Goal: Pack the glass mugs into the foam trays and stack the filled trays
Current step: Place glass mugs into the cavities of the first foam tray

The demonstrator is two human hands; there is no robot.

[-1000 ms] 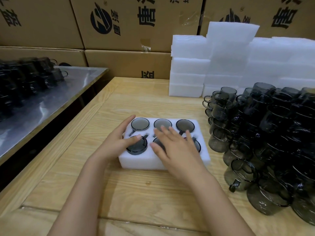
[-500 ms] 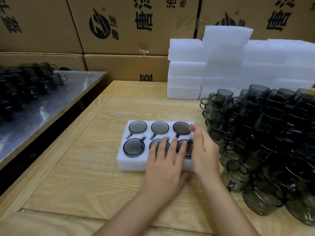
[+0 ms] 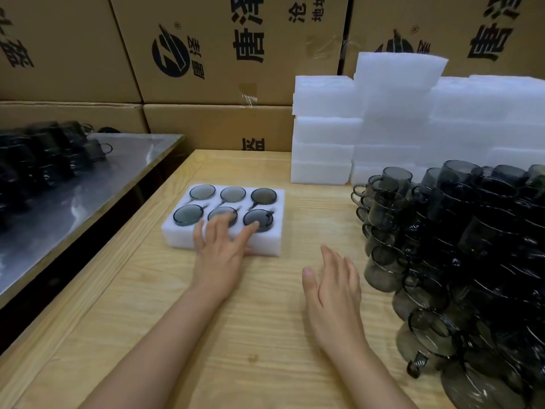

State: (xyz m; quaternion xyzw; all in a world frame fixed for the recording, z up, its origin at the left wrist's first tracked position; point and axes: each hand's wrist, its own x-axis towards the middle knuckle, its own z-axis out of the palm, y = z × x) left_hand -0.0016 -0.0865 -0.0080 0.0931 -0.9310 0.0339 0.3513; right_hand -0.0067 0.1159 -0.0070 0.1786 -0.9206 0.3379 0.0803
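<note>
A white foam tray [image 3: 274,240] lies on the wooden table [image 3: 206,335], and smoky glass mugs [image 3: 202,192] fill all of its round pockets. My left hand [image 3: 219,249] rests flat on the tray's near edge, its straight fingers touching the front row of mugs. My right hand [image 3: 330,287] hovers open over the table to the right of the tray, holding nothing. A big pile of loose smoky glass mugs [image 3: 460,261] is heaped at the right of the table.
Stacks of white foam trays [image 3: 324,131] stand at the back of the table. Cardboard boxes [image 3: 224,48] form a wall behind. A steel table [image 3: 88,184] at the left carries more dark mugs [image 3: 44,154].
The filled tray has slid to the left under my left hand. My right hand has let go of the tray's right end and drawn back toward me.
</note>
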